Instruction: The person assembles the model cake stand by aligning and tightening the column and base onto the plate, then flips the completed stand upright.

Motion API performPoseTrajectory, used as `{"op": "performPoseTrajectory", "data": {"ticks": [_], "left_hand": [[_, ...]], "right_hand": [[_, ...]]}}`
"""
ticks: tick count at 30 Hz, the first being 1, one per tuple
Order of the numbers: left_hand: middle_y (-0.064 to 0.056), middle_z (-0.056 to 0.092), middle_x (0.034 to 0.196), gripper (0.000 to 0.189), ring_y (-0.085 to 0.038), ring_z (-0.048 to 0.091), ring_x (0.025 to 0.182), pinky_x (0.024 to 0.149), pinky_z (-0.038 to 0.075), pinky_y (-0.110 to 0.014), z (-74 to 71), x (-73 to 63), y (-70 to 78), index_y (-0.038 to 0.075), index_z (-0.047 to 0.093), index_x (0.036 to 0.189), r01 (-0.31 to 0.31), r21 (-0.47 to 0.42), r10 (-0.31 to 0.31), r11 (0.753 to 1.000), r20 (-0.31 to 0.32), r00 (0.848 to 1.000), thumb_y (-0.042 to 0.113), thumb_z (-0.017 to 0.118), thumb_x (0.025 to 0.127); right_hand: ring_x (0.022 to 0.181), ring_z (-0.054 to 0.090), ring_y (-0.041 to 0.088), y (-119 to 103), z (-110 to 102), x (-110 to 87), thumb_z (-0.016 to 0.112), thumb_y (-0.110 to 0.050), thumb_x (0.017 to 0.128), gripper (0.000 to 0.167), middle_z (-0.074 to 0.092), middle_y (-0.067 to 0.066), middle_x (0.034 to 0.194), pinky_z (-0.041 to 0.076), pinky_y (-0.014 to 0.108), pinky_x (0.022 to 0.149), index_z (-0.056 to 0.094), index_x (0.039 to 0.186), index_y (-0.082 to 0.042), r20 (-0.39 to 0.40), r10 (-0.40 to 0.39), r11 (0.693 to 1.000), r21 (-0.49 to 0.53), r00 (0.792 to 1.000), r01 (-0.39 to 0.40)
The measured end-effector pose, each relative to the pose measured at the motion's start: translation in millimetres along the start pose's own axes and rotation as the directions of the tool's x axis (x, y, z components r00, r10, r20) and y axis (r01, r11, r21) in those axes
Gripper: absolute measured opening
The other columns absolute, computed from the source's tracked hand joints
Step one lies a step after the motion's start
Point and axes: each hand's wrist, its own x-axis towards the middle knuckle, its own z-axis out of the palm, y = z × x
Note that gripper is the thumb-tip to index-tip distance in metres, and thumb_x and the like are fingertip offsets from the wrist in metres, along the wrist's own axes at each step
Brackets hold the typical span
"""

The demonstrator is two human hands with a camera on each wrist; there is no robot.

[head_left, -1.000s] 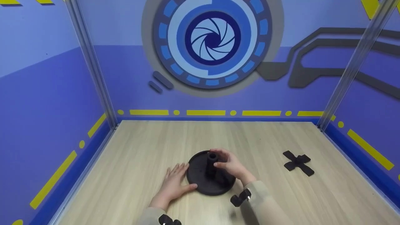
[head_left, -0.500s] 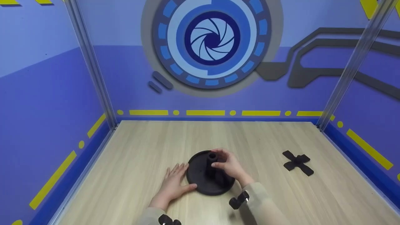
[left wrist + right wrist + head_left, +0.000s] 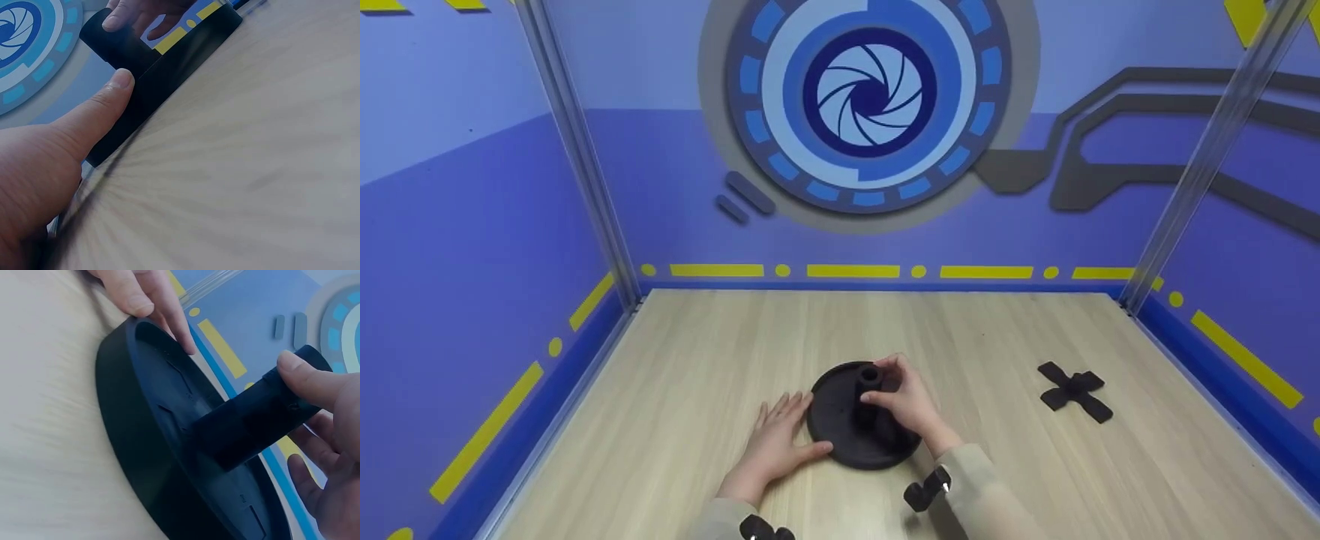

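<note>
A round black base with a raised rim (image 3: 832, 427) lies on the table in the head view. From its middle rises a hollow black tube (image 3: 253, 419), upright, its lower end meeting the base in the right wrist view. My right hand (image 3: 913, 405) pinches the tube near its top, thumb on the near side and fingers round the far side. My left hand (image 3: 775, 448) rests against the left of the base, its straight fingers spread and its thumb (image 3: 107, 107) touching the rim.
A black cross-shaped piece with four flat arms (image 3: 1074, 390) lies on the right of the wooden table (image 3: 675, 375). Blue printed panels (image 3: 810, 240) close off the back and both sides, with metal posts (image 3: 585, 165) at the corners.
My right thumb has slid left across the tube, and the right hand has turned slightly about it. The left hand and base have stayed in place.
</note>
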Motion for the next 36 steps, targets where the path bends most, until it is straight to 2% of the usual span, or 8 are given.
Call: {"op": "performPoseTrajectory", "data": {"ticks": [4, 11, 17, 22, 26, 28, 31, 36], "left_hand": [[-0.021, 0.033, 0.167, 0.101, -0.043, 0.022, 0.158, 0.131, 0.002, -0.065, 0.5, 0.2, 0.1, 0.009, 0.036, 0.160, 0.010, -0.002, -0.010, 1.000, 0.000, 1.000, 0.065, 0.073, 0.085], [-0.021, 0.033, 0.167, 0.101, -0.043, 0.022, 0.158, 0.131, 0.003, -0.065, -0.5, 0.8, -0.1, 0.009, 0.037, 0.160, 0.005, 0.006, -0.005, 1.000, 0.000, 1.000, 0.065, 0.073, 0.084], [-0.022, 0.033, 0.166, 0.101, -0.044, 0.022, 0.158, 0.131, 0.003, -0.066, -0.4, 0.6, -0.4, 0.007, 0.037, 0.159, -0.005, 0.000, 0.005, 1.000, -0.002, 1.000, 0.065, 0.073, 0.085], [-0.022, 0.033, 0.166, 0.100, -0.044, 0.022, 0.158, 0.131, 0.002, -0.066, 0.1, 0.5, -0.7, 0.007, 0.037, 0.159, 0.003, -0.009, -0.003, 1.000, -0.002, 1.000, 0.064, 0.073, 0.085], [-0.023, 0.034, 0.166, 0.100, -0.045, 0.023, 0.157, 0.131, 0.003, -0.066, 0.3, 0.1, -0.8, 0.007, 0.038, 0.159, -0.002, -0.010, 0.002, 1.000, -0.007, 1.000, 0.064, 0.074, 0.085], [-0.023, 0.035, 0.165, 0.100, -0.045, 0.023, 0.157, 0.130, 0.003, -0.066, 0.3, 0.1, -0.7, 0.007, 0.038, 0.159, -0.008, -0.008, 0.008, 1.000, -0.011, 1.000, 0.064, 0.073, 0.084], [-0.022, 0.035, 0.165, 0.100, -0.045, 0.023, 0.157, 0.130, 0.004, -0.067, 0.4, 0.0, -0.5, 0.008, 0.038, 0.159, -0.012, -0.007, 0.012, 1.000, -0.011, 1.000, 0.065, 0.073, 0.085], [-0.022, 0.034, 0.166, 0.099, -0.044, 0.023, 0.158, 0.130, 0.003, -0.067, -0.1, -0.2, -0.3, 0.008, 0.038, 0.159, -0.009, -0.007, 0.009, 1.000, -0.007, 1.000, 0.064, 0.072, 0.085]], "right_hand": [[0.115, 0.065, 0.028, 22.1, 3.0, 4.7, 0.092, -0.013, 0.075, 0.054, 0.070, 0.012, 0.118, 0.051, 0.028, 0.101, 0.058, 0.116, -0.005, -0.013, -0.010, 1.000, -0.020, 1.000, 0.010], [0.113, 0.065, 0.027, 22.7, 7.9, 2.5, 0.093, -0.013, 0.074, 0.055, 0.069, 0.012, 0.115, 0.051, 0.027, 0.100, 0.056, 0.115, -0.006, -0.063, -0.017, 0.999, -0.040, 0.998, 0.014], [0.116, 0.062, 0.027, 22.8, 8.2, 3.3, 0.093, -0.013, 0.075, 0.058, 0.067, 0.012, 0.118, 0.050, 0.029, 0.102, 0.054, 0.118, -0.005, -0.047, -0.008, 1.000, -0.011, 0.999, 0.007], [0.128, 0.060, 0.036, 25.8, -0.5, 7.4, 0.087, -0.010, 0.081, 0.065, 0.066, 0.019, 0.133, 0.049, 0.035, 0.111, 0.054, 0.135, 0.002, 0.064, -0.019, 0.998, 0.067, 0.998, 0.015], [0.139, 0.054, 0.039, 26.8, -10.8, 11.4, 0.078, -0.007, 0.090, 0.063, 0.060, 0.021, 0.146, 0.045, 0.023, 0.114, 0.052, 0.145, 0.004, 0.219, -0.036, 0.990, 0.138, 0.975, 0.006], [0.140, 0.053, 0.039, 26.7, -14.4, 12.6, 0.075, -0.007, 0.092, 0.061, 0.058, 0.022, 0.148, 0.045, 0.017, 0.110, 0.051, 0.147, 0.004, 0.277, -0.044, 0.989, 0.148, 0.960, 0.003], [0.136, 0.057, 0.035, 25.9, -16.6, 13.1, 0.074, -0.007, 0.093, 0.059, 0.058, 0.023, 0.148, 0.047, 0.015, 0.105, 0.052, 0.147, 0.002, 0.316, -0.028, 0.987, 0.157, 0.949, -0.023], [0.128, 0.061, 0.026, 26.2, -15.1, 12.5, 0.074, -0.004, 0.091, 0.056, 0.061, 0.023, 0.143, 0.049, 0.016, 0.101, 0.055, 0.144, 0.002, 0.304, -0.002, 0.987, 0.156, 0.953, -0.047]]}}
